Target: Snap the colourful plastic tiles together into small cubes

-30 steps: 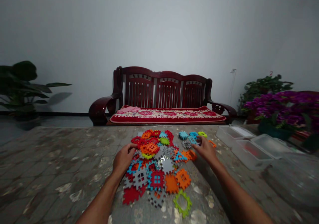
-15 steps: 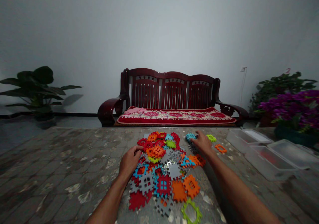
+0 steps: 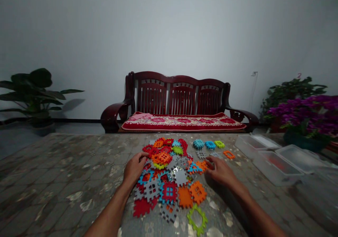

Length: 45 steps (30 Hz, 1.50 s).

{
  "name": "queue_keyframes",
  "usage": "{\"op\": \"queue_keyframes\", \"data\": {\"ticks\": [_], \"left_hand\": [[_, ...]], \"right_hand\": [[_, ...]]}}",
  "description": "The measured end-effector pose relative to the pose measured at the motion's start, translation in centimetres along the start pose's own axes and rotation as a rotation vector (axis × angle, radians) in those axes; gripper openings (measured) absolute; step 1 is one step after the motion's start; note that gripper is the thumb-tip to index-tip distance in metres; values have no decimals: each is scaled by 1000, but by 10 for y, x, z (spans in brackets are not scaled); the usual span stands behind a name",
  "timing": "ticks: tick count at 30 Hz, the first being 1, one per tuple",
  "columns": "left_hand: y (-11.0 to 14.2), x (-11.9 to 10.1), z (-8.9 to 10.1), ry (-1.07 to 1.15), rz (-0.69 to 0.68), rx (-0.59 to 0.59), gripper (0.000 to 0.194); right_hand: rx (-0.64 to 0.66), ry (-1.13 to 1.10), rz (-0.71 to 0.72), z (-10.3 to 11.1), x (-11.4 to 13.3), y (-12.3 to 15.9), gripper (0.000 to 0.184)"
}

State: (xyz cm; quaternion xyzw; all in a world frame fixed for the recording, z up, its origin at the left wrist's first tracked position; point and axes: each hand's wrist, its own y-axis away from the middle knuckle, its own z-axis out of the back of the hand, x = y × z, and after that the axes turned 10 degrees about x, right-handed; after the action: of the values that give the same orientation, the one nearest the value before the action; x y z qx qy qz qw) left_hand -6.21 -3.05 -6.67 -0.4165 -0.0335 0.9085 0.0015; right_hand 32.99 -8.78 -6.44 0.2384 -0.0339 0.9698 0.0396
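Observation:
A pile of interlocking plastic tiles [image 3: 169,192] in red, orange, grey, blue and green lies on the table before me. My left hand [image 3: 134,170] rests at the pile's left edge, thumb and forefinger slightly apart, with nothing seen in it. At the right side of the pile, my right hand [image 3: 221,170] has its thumb and fingertips around the edge of an orange tile [image 3: 202,166]; the fingers partly cover it. Beside that lies a blue triangular tile [image 3: 194,168]. Beyond my right hand are a blue stack [image 3: 198,144], another blue tile [image 3: 210,145] and a grey tile [image 3: 201,154].
A green tile [image 3: 219,144] and an orange frame tile [image 3: 229,154] lie at the back right. Clear plastic boxes [image 3: 280,175] stand on the right of the cloth-covered table [image 3: 87,180], near purple flowers [image 3: 303,112]. A wooden bench [image 3: 182,96] stands behind.
My right hand has come back from the blue stack toward me, to the orange tile at the pile's right side. A second blue tile now shows beside the stack. My left hand stays by the pile.

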Motion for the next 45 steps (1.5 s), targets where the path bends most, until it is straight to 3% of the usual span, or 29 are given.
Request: {"op": "queue_keyframes", "data": {"ticks": [8,13,18,23,28,33,45], "left_hand": [[-4,7,-2,0,-15,3,30],[-4,9,-2,-1,-33,6,31],[-3,5,0,-2,-2,-6,29],[-4,4,0,2,-2,-11,28],[-5,8,-1,0,-6,-12,28],[-5,8,1,-9,5,-8,28],[-7,10,-1,11,3,-9,29]], "right_hand": [[-21,154,-6,-2,15,16,43],[-55,84,-36,2,14,13,43],[-240,-48,-98,19,-24,-5,47],[-358,52,-277,39,-78,-19,54],[-307,131,-368,50,-102,-33,52],[-261,108,-366,54,-112,-52,60],[-210,277,-297,40,-114,-54,51]]}}
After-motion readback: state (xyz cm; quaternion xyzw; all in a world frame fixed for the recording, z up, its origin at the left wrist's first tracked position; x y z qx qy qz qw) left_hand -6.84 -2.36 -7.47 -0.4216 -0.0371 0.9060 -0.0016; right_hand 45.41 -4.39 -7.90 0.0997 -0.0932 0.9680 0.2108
